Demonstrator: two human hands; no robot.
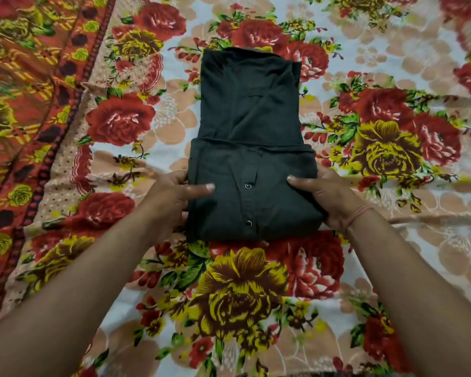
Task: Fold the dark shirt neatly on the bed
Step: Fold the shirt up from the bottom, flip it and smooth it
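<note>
The dark shirt [250,118] lies in the middle of the bed [256,289], on the flowered sheet, and by the look of it the folding is well along. Its sides are turned in, so it makes one narrow upright strip with the collar end farthest from the person. The near part is doubled into a thick, squarish block with a straight fold line across the strip, and two buttons [248,185] show on its top face. The far part is flat on the sheet in a single thickness, with some soft creases. What seems left is one more fold to bring the two parts together, then a smoothing of the bundle.

The left hand [174,194] holds the left edge of the near block, thumb laid flat on top of the cloth and fingers tucked at or under the edge. The right hand [321,197] holds the right edge the same way, thumb on top and fingers wrapped round the side; a thread band [356,216] sits on that wrist. The block lies between the two hands, touching both, and the rest of the shirt stretches away beyond their fingertips.
</note>
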